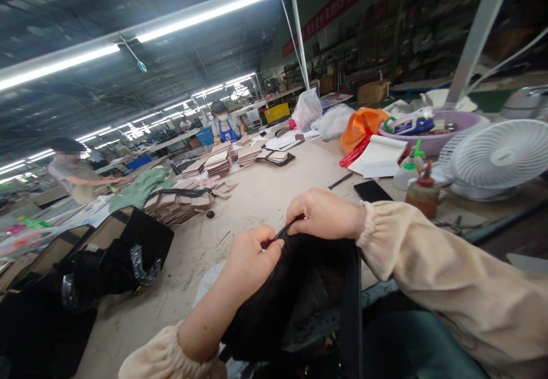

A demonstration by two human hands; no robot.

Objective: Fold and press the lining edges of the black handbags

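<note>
A black bag [261,325] of soft fabric stands at the table's near edge, its long strap [351,310] hanging down on the right. My left hand [250,259] pinches the bag's upper edge between thumb and fingers. Just beyond it, my right hand [321,213] grips the same edge, fingers closed. A short piece of that rim shows between the two hands. Most of the bag's inside is dark and hard to make out.
More black bags [145,236] with clear plastic on them stand at left. Behind are stacked board pieces [218,162]. At right are a phone [371,191], a bottle of brown liquid [422,196], a white fan [500,156] and a purple basin [462,121]. Two people work farther back.
</note>
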